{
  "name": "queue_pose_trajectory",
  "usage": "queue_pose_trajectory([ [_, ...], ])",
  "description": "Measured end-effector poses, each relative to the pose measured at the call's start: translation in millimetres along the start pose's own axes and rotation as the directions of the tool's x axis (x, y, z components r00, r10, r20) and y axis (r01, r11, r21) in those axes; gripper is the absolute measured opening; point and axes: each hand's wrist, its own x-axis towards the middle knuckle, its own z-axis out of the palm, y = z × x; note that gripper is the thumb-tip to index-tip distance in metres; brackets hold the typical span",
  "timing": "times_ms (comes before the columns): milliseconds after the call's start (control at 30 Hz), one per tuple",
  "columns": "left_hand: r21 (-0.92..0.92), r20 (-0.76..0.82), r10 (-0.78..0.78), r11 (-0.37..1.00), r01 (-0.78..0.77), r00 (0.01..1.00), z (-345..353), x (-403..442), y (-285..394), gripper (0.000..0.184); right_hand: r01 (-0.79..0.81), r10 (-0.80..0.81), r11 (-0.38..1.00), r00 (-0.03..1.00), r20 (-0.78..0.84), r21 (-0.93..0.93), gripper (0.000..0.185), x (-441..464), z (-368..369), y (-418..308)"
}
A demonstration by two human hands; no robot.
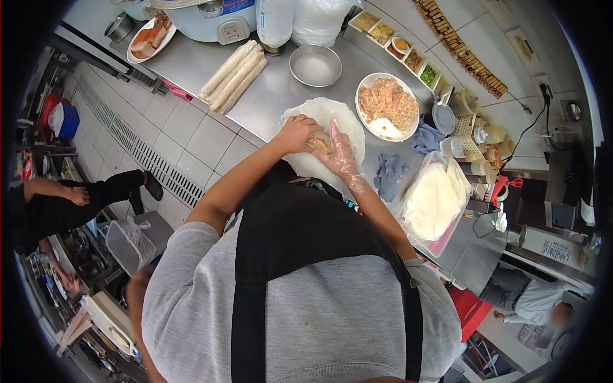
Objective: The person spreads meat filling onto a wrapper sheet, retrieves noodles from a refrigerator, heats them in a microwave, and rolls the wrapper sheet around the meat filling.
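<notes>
The word "Rice" can be read on the blue label (238, 6) of the cooker (191, 25), which is placed beyond the left hand (297, 134), to its left.

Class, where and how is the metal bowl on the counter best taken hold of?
Probably by the right rim of the metal bowl, coming from above and the right, pinching across the edge. The rim is exposed there, with bare counter toward the plate of filling; a plastic bag stands behind, and the white sheet lies in front. The bowl is open at the top, so keep it level.
</notes>
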Motion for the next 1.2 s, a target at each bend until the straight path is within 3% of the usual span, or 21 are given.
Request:
queue_pose_trajectory([
  [33, 0.006, 0.018, -0.011, 1.000, 0.011, 1.000, -1, 0, -1, 0.074, 0.055, -0.054, 0.998, 0.998, 0.039, -0.022, 0.083, -1, 5, 9],
  [133, 0.009, 0.019, 0.003, 1.000, -0.004, 1.000, 0, 0, -2, 0.073, 0.014, -0.018, 1.000, 0.989, 0.148, 0.027, 0.088, -4, 9, 26],
  [367, 0.014, 0.063, -0.041, 0.999, 0.040, 0.997, -3, 3, 4, 0.071, -0.015, 0.027, 0.997, 0.986, 0.162, -0.069, 0.078, -15, -9, 32],
  [467, 0.098, 0.073, -0.024, 0.995, 0.017, 0.997, -1, 5, 11, 0.066, -0.013, 0.024, 0.997, 0.987, 0.162, -0.072, 0.076, -18, -17, 29],
  [533, 0.080, 0.035, 0.073, 0.994, -0.076, 0.997, 5, 6, 14, 0.057, 0.091, -0.088, 0.995, 0.992, 0.090, -0.029, 0.079, -22, -15, 37],
  [667, 0.049, -0.058, 0.170, 0.985, -0.168, 0.984, 31, 10, 3, 0.049, 0.016, -0.012, 0.997, 0.999, 0.053, -0.081, 0.080, -21, -21, 25],
  [767, 0.112, -0.088, 0.235, 0.968, -0.225, 0.968, 32, 9, 2, 0.046, 0.029, -0.029, 1.000, 1.000, -0.002, 0.008, 0.078, -18, -22, 16],
  [833, 0.092, -0.080, 0.218, 0.973, -0.211, 0.973, 23, 7, 7, 0.058, -0.038, 0.038, 0.998, 0.999, -0.013, 0.047, 0.073, -15, -14, 19],
  [967, 0.052, -0.085, 0.154, 0.987, -0.150, 0.984, 10, 1, 7, 0.074, 0.019, -0.019, 0.999, 1.000, -0.021, -0.033, 0.070, -12, -9, 23],
  [1033, 0.056, -0.052, 0.083, 0.995, -0.080, 0.995, 1, -3, 6, 0.089, -0.090, 0.090, 0.996, 0.996, -0.009, -0.009, 0.063, -11, -9, 20],
  [1167, 0.068, -0.074, 0.063, 0.996, -0.058, 0.995, 2, -8, -2, 0.091, -0.042, 0.045, 0.994, 0.999, -0.030, 0.098, 0.063, -4, -8, 4],
  [1200, 0.072, -0.047, 0.046, 0.996, -0.043, 0.998, 2, -9, -3, 0.091, -0.036, 0.031, 0.996, 0.998, 0.052, 0.083, 0.066, -2, -6, 5],
])
